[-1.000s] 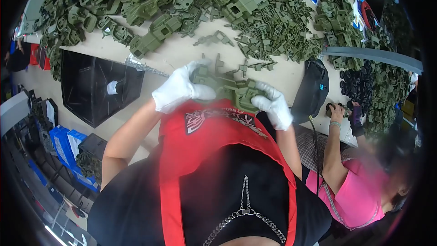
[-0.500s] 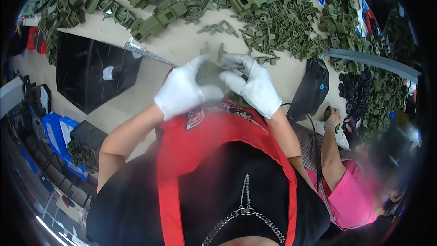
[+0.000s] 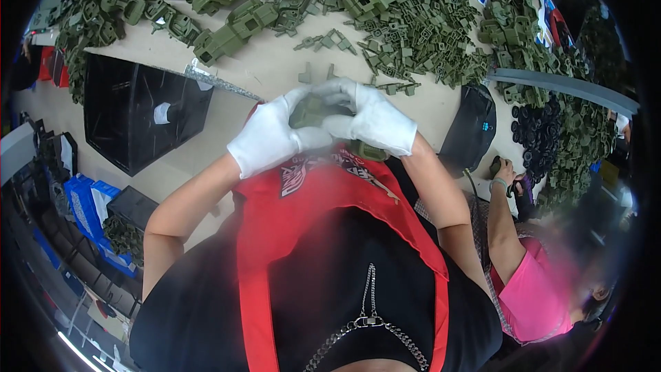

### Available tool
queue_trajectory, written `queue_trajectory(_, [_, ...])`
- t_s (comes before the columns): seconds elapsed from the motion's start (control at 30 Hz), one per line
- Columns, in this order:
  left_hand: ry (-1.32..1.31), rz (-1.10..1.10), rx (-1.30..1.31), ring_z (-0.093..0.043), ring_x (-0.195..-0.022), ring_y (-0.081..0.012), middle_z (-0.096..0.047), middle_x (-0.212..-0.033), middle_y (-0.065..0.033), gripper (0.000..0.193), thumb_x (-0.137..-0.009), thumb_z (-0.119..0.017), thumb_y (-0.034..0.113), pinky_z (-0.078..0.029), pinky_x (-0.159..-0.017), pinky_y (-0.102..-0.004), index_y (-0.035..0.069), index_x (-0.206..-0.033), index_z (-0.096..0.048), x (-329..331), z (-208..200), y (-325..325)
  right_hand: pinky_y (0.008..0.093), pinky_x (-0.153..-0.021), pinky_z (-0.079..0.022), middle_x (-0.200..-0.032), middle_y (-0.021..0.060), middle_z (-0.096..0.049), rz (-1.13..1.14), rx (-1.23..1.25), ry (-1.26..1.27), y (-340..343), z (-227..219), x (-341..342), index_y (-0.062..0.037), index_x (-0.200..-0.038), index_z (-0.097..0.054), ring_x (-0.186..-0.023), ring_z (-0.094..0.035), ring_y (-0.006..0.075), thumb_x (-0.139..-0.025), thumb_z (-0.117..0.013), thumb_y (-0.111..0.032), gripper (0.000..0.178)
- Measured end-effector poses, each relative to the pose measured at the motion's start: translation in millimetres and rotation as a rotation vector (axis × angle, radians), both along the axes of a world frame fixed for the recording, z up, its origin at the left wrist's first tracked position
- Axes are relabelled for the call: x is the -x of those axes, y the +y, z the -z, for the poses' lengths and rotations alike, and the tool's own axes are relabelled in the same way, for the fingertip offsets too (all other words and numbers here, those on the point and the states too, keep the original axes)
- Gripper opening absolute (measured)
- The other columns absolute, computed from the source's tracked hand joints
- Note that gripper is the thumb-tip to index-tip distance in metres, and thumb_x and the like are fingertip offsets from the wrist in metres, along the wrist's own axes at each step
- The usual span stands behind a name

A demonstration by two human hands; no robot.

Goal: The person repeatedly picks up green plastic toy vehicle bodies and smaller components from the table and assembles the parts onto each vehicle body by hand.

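My white-gloved left hand [image 3: 272, 136] is closed around the left side of an olive-green moulded plastic part [image 3: 308, 111]. From the other side my right hand [image 3: 377, 120], also gloved, curls over the same part, and the fingertips of both hands meet. Fingers cover much of the part, so its full shape is hidden. Two small green plastic pieces, a left one [image 3: 305, 73] and a right one [image 3: 330, 71], are just beyond my fingertips. Below my right hand, another green piece [image 3: 370, 151] shows against my red apron [image 3: 330, 189].
Large green moulded parts [image 3: 237, 27] and a heap of small green pieces [image 3: 427, 38] spread across the table's far side. A black bin [image 3: 144, 114] stands left, a black bag [image 3: 469, 127] right. Black round parts [image 3: 536, 131] lie near a co-worker's hand [image 3: 505, 172].
My right hand has moved inward, and its fingers now close over the green part against my left hand's. At right, the co-worker's hand has shifted slightly.
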State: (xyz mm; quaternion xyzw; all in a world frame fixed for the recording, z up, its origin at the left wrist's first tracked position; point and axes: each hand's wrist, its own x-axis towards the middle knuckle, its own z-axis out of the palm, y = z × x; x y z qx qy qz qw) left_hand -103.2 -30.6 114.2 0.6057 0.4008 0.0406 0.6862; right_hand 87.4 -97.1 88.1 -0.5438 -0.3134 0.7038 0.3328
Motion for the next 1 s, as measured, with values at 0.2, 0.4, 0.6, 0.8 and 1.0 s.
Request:
queue_trajectory(0.2, [0.069,0.098,-0.485,-0.067,-0.096,-0.0266,-0.066,-0.107,-0.0174,0.055,-0.072,-0.078,0.015,-0.051,-0.084,-0.0345,0.003,-0.122,-0.057,6,12,-13,0.0335,-0.089,-0.051,-0.109,0.0178,-0.064,0.035,-0.064,-0.210,-9,8,8,0.0026,-0.115,-0.058,-0.100,-0.063,0.0247,-0.072,-0.074,-0.005,0.046])
queue_trajectory(0.4, [-0.062,0.139,-0.490,-0.060,-0.110,-0.0261,-0.060,-0.119,-0.0161,0.057,-0.074,-0.074,0.018,-0.046,-0.096,-0.0351,0.004,-0.125,-0.054,-17,20,21,0.0357,-0.090,-0.049,-0.113,0.0195,-0.063,0.080,-0.153,-0.099,15,12,-15,0.0030,-0.127,-0.050,-0.104,-0.062,0.0289,-0.067,-0.079,-0.010,0.068])
queue_trajectory(0.6, [-0.541,-0.287,0.007,-0.042,-0.129,-0.0281,-0.044,-0.137,-0.0171,0.111,-0.055,-0.090,0.026,-0.038,-0.106,-0.0397,0.007,-0.146,-0.029,-37,17,61,0.0350,-0.083,-0.051,-0.114,0.0172,-0.064,0.076,-0.170,-0.152,19,-23,-38,0.0015,-0.129,-0.048,-0.093,-0.066,0.0295,-0.065,-0.081,-0.024,0.077])
queue_trajectory(0.8, [-0.902,0.081,0.591,-0.044,-0.130,-0.0275,-0.046,-0.140,-0.0163,0.122,-0.047,-0.092,0.020,-0.031,-0.111,-0.0390,0.000,-0.147,-0.026,-66,11,59,0.0317,-0.086,-0.050,-0.113,0.0185,-0.064,-0.117,-0.130,0.992,3,10,-42,0.0003,-0.122,-0.057,-0.093,-0.066,0.0230,-0.086,-0.063,-0.029,0.047])
queue_trajectory(1.0, [-0.566,-0.026,0.204,-0.048,-0.124,-0.0213,-0.049,-0.137,-0.0127,0.099,-0.051,-0.081,0.003,-0.035,-0.107,-0.0343,-0.001,-0.141,-0.039,-50,3,60,0.0336,-0.099,-0.045,-0.123,0.0144,-0.062,0.117,-0.389,-0.010,-10,-23,-87,-0.0029,-0.131,-0.051,-0.116,-0.058,0.0199,-0.084,-0.061,-0.044,0.063])
